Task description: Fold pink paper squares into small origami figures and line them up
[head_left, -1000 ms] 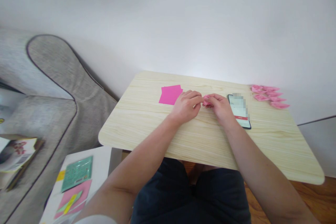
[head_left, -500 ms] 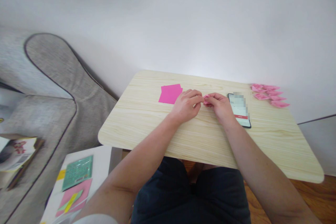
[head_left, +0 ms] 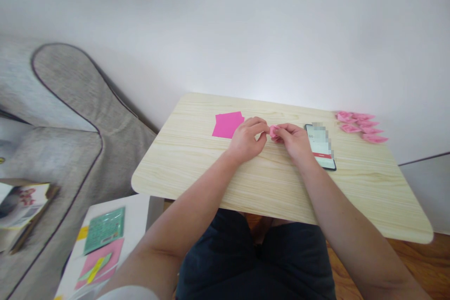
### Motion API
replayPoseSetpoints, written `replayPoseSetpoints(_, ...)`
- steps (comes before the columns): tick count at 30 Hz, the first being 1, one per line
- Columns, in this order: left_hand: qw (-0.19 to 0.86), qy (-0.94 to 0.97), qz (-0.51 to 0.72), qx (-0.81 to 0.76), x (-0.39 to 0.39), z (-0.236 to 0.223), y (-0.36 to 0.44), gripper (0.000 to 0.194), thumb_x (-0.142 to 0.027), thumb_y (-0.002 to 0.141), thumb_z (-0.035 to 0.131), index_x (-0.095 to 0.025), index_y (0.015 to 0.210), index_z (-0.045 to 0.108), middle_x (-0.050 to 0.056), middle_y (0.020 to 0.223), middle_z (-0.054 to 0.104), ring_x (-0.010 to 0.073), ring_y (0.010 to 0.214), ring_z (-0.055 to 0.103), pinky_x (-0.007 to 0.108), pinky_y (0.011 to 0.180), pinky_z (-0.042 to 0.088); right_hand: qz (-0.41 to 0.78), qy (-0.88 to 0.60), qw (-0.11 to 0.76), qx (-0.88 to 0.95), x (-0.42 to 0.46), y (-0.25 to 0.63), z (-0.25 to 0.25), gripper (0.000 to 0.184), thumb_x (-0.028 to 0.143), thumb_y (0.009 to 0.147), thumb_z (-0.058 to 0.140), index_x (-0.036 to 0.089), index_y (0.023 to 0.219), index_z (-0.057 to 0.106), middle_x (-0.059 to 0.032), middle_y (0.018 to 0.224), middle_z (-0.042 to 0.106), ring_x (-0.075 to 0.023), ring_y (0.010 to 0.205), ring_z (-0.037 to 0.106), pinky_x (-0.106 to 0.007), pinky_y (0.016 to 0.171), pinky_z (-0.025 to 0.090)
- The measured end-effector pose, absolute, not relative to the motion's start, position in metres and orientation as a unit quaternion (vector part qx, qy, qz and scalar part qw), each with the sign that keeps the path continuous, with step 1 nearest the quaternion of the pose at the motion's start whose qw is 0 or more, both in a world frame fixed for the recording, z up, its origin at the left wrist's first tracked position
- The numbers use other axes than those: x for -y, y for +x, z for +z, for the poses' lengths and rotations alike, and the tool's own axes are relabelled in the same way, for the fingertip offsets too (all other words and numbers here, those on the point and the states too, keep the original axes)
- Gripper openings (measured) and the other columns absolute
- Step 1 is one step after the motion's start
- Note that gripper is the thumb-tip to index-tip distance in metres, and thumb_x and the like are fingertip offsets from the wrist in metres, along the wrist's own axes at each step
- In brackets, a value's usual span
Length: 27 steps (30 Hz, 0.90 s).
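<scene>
A small folded pink paper piece [head_left: 273, 131] is pinched between both hands over the middle of the light wooden table [head_left: 197, 168]. My left hand [head_left: 246, 139] grips its left side with curled fingers. From the right, my right hand [head_left: 294, 140] pinches the same piece. Most of the paper is hidden by the fingers. A small stack of flat pink paper squares [head_left: 227, 124] lies just left of my left hand.
A phone [head_left: 319, 146] with a lit screen lies right of my right hand. Several folded pink paper shapes [head_left: 360, 126] sit at the table's far right. A grey sofa [head_left: 59, 117] stands to the left, and a low white surface with green and pink sheets [head_left: 101, 243] below it.
My fingers have shifted slightly on the pink piece, and it now shows a little more between the hands. Nothing else moved.
</scene>
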<state>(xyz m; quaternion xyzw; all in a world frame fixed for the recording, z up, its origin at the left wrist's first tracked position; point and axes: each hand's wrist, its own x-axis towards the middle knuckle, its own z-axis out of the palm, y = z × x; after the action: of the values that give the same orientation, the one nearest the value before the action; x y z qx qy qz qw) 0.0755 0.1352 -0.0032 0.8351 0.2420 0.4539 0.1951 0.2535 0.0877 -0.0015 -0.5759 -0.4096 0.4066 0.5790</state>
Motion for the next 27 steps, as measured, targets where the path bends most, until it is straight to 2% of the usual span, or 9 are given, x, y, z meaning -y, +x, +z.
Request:
replayPoseSetpoints(3,0.208,0.834,0.443,-0.255,-0.132,-0.001,0.077,0.019,-0.010,0.087,0.061,-0.022,0.097,0.070,0.005,0.109,0.072,0.0195,0.107,0.067,0.035,0.098,0.055,0.384,-0.588,0.570,0.426,-0.088,0.253,-0.002,0.017,0.037,0.074,0.081,0.021,0.079,0.078,-0.0013,0.071,0.073,-0.0160,0.066,0.064,-0.031,0.068,0.053)
replayPoseSetpoints(7,0.247,0.803,0.424,-0.338,-0.132,-0.003,0.082,0.023,-0.027,0.092,0.066,-0.023,0.114,0.069,0.003,0.105,0.074,0.0172,0.090,0.066,0.033,0.085,0.055,0.349,-0.600,0.555,0.459,-0.086,0.249,-0.003,0.015,0.035,0.076,0.078,0.022,0.081,0.079,-0.0020,0.074,0.074,-0.0177,0.070,0.065,-0.032,0.071,0.052)
replayPoseSetpoints(9,0.270,0.788,0.411,-0.370,-0.134,-0.005,0.085,0.017,-0.032,0.094,0.065,-0.022,0.105,0.072,0.002,0.097,0.076,0.0168,0.084,0.065,0.032,0.080,0.053,0.333,-0.605,0.545,0.475,-0.085,0.247,-0.003,0.016,0.036,0.077,0.077,0.022,0.082,0.079,-0.0025,0.076,0.075,-0.0186,0.072,0.066,-0.033,0.072,0.051)
replayPoseSetpoints(12,0.295,0.781,0.400,-0.378,-0.137,-0.008,0.087,0.014,-0.032,0.094,0.065,-0.021,0.090,0.072,0.002,0.088,0.076,0.0170,0.083,0.066,0.032,0.077,0.052,0.310,-0.612,0.527,0.501,-0.083,0.245,-0.003,0.019,0.039,0.081,0.075,0.021,0.084,0.079,-0.0036,0.080,0.077,-0.0196,0.074,0.067,-0.033,0.072,0.050)
replayPoseSetpoints(20,0.289,0.773,0.417,-0.381,-0.136,-0.010,0.090,0.007,-0.029,0.091,0.067,-0.022,0.092,0.066,0.000,0.083,0.071,0.0165,0.082,0.063,0.031,0.075,0.050,0.258,-0.623,0.530,0.515,-0.083,0.243,-0.004,0.023,0.046,0.083,0.075,0.023,0.085,0.075,-0.0037,0.084,0.076,-0.0197,0.075,0.065,-0.033,0.074,0.050)
replayPoseSetpoints(27,0.255,0.788,0.423,-0.368,-0.135,-0.011,0.088,0.002,-0.023,0.091,0.063,-0.022,0.090,0.062,-0.001,0.083,0.067,0.0165,0.082,0.061,0.031,0.075,0.049,0.240,-0.633,0.533,0.507,-0.086,0.242,-0.009,0.012,0.035,0.080,0.074,0.023,0.079,0.074,-0.0024,0.080,0.075,-0.0198,0.073,0.064,-0.034,0.072,0.049)
